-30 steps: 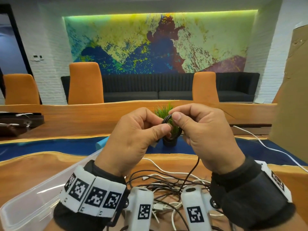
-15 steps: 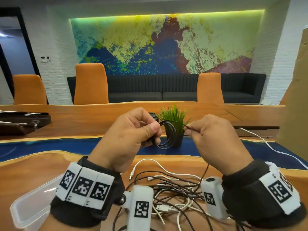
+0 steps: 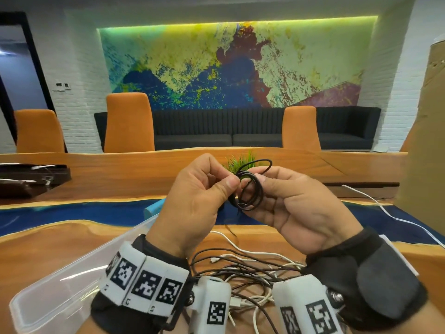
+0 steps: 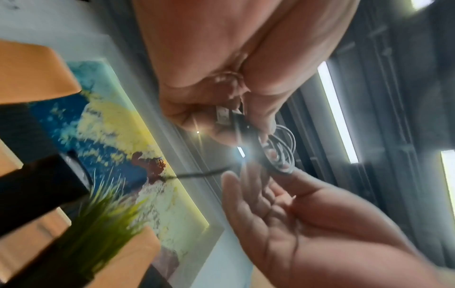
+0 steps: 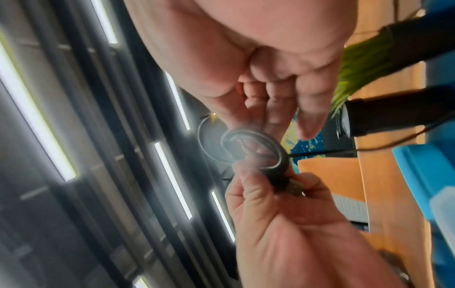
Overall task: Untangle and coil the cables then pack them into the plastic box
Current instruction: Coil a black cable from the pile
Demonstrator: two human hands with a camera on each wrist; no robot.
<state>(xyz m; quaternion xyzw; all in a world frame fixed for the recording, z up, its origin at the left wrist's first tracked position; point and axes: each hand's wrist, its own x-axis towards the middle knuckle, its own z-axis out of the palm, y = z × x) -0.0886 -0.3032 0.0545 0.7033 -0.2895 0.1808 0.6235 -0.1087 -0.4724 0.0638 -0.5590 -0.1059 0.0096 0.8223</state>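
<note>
Cables are what we are sorting, and one black cable [image 3: 249,189] is up in front of us, wound into a small coil held above the surface [image 3: 60,239]. Our left hand [image 3: 199,201] pinches the coil at its near edge between thumb and forefinger, and the left wrist view shows a metal plug caught in that same pinch. Our right hand [image 3: 296,208] lies open and palm up just beside the coil, its fingers straight and cradling the loops from the far side; one last loop stands up loose above the bundle. We judge the step to be the end of coiling this one cable, with the tail almost all wound in. The rest of the tangled cables [image 3: 243,268], black and white, lie on the surface between our wrists, not yet sorted. The plastic box [image 3: 48,295] sits at our lower left, with nothing to be seen in the part in view. The next move calls for tucking the free loop down so the coil holds its shape, then carrying it left into the box without letting the pinch slip.
</note>
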